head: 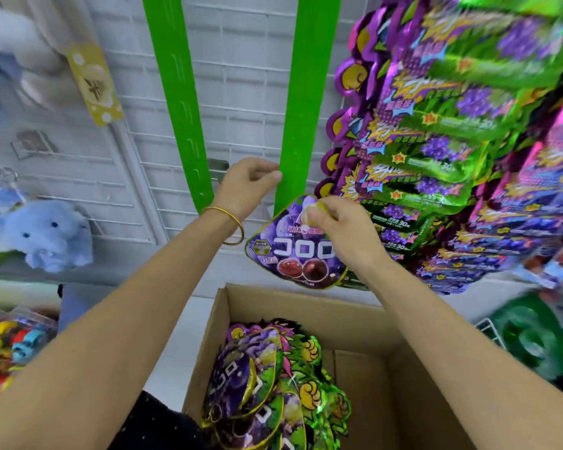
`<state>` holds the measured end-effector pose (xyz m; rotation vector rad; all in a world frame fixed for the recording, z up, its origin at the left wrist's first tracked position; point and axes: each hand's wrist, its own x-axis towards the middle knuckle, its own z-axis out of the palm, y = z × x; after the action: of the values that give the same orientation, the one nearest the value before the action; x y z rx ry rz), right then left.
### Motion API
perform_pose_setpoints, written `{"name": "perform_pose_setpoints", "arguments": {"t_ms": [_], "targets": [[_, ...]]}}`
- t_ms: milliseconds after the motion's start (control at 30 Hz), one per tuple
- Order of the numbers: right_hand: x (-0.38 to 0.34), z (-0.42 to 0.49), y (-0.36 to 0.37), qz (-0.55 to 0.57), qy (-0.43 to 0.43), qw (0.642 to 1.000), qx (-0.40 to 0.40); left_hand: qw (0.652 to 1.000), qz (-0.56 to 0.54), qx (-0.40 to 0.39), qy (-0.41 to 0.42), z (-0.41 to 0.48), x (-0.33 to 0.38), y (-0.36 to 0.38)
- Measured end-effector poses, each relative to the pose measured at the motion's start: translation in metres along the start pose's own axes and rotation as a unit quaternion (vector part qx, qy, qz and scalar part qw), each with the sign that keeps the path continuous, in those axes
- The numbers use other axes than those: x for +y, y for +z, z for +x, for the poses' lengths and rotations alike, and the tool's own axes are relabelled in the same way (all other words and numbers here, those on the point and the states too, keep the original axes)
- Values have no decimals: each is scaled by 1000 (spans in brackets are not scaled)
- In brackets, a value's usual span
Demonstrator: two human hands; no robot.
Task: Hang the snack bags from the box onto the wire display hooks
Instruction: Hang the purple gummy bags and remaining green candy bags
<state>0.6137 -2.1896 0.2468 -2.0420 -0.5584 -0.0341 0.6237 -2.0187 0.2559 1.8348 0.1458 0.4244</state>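
Box (364, 319) of purple snack bags (257, 384)

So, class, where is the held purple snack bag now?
Head view, centre: the purple snack bag is pinched by the right hand, at the foot of the right-hand green strip, above the cardboard box.

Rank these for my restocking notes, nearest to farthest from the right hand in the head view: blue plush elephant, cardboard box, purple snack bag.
1. purple snack bag: pinched at its top by the right hand.
2. cardboard box: open, below the hand.
3. blue plush elephant: far left, against the wire grid.
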Motion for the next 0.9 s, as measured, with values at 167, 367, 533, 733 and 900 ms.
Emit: {"name": "perform_pose_setpoints", "arguments": {"t_ms": [167,367,533,733,900], "targets": [[-15,26,17,-104,-9,993,53,999,-7,-51,8,0,6,-1],[-12,27,24,-108,19,990,88,997,-24,-75,1,-6,9,-9],[-18,22,26,-106,16,988,114,997,-37,-70,-14,-12,11,-11],[-11,21,32,-106,40,984,138,997,-35,-69,-30,-16,14,-11],[-10,20,32,-93,49,986,129,997,-29,-65,-35,-16,16,-10]]}}
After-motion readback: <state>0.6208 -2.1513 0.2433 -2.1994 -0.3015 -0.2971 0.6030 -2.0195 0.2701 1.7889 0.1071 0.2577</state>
